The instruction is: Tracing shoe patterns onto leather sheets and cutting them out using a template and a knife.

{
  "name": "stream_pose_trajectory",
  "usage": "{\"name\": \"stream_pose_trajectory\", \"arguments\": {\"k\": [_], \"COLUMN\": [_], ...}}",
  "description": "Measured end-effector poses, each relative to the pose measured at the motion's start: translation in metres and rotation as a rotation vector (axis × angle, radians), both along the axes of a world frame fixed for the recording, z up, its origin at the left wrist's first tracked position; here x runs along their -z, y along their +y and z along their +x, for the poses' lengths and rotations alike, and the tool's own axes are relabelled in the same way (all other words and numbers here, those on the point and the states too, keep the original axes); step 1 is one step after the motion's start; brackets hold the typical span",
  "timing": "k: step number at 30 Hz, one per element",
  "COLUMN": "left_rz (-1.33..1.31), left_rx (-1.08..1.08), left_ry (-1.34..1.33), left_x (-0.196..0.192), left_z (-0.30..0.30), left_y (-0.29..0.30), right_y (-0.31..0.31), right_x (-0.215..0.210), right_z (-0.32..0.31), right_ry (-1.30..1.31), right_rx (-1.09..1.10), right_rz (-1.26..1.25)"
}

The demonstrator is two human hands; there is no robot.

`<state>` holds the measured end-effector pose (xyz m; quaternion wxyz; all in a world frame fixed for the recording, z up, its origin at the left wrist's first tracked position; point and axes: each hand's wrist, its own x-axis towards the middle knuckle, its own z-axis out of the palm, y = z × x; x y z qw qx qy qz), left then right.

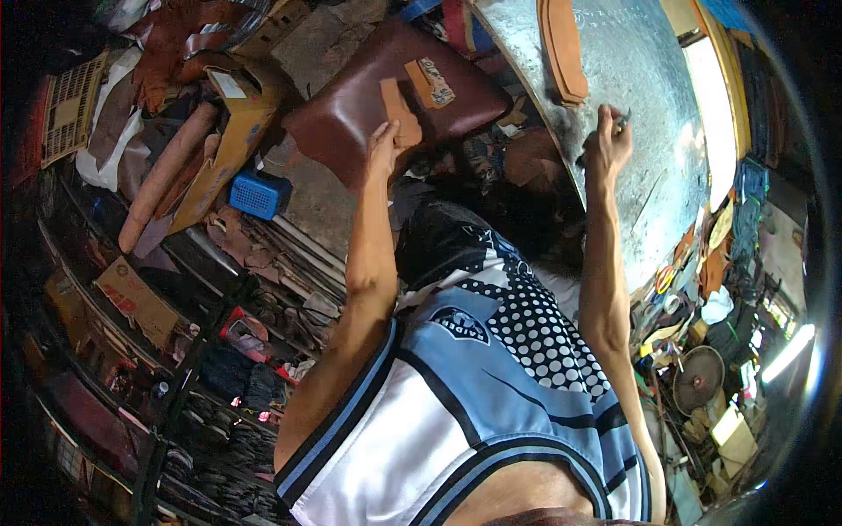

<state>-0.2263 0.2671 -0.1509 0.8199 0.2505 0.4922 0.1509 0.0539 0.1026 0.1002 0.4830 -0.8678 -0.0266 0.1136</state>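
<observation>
My left hand (383, 151) is closed on the near end of a tan leather piece (402, 118), held over a maroon padded seat (342, 110). Another tan piece with a patterned, light-and-dark face (431, 83) lies on the seat just beyond it. To the right, above the near edge of a grey metal-topped table (653, 96), my right hand (607, 145) is closed, with a small dark object (624, 117) showing at its fingers; its kind cannot be made out. Long tan leather strips (563, 53) lie stacked on the table, just past my right hand.
A blue plastic basket (260, 195) sits on the floor at left, beside a cardboard box (224, 145) with rolled leather (167, 180). Shelving with dark material fills the lower left. On the right are scissors with coloured handles (665, 279), a round fan (699, 379) and mixed scraps.
</observation>
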Motion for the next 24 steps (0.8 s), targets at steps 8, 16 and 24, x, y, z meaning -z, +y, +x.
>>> {"name": "stream_pose_trajectory", "arguments": {"k": [8, 16, 24], "left_rz": [-0.005, 0.043, -0.171], "left_rx": [0.038, 0.199, 0.151], "left_ry": [-0.374, -0.429, -0.497], "left_x": [-0.143, -0.17, -0.186], "left_z": [0.033, 0.042, 0.071], "left_y": [-0.023, -0.015, -0.027], "right_y": [0.049, 0.045, 0.037], "right_x": [-0.015, -0.015, -0.026], "right_z": [-0.108, -0.096, -0.097], "right_ry": [0.556, 0.583, 0.477], "right_rx": [-0.61, -0.506, -0.335], "right_rz": [-0.035, 0.17, 0.216]}}
